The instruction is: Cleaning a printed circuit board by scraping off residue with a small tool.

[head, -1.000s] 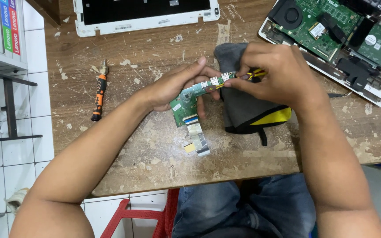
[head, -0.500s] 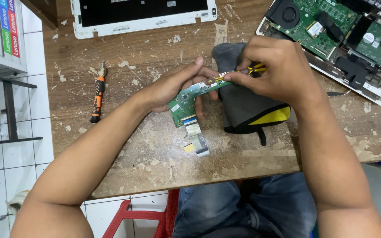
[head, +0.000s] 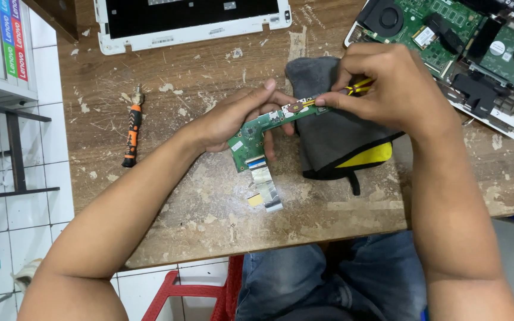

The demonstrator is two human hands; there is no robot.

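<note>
My left hand [head: 233, 119] grips a small green circuit board [head: 256, 138] above the worn wooden table [head: 197, 196]. A flat silvery ribbon cable [head: 265, 184] hangs from the board's lower end. My right hand [head: 397, 89] pinches a thin tool with a yellow-and-black handle [head: 358, 87], and the tip rests on the board's upper end near a round copper part [head: 295, 108]. Under both hands lies a grey pouch with yellow trim [head: 343, 142].
An opened laptop base [head: 459, 53] with a green board, fan and drive sits at the top right. A white laptop lid [head: 191, 21] lies at the top. An orange-and-black screwdriver [head: 131, 134] rests on the left. A red stool [head: 209, 294] stands below.
Both hands and the board stay in about the same place. My view has shifted slightly, so the table's items sit a little higher in the picture.
</note>
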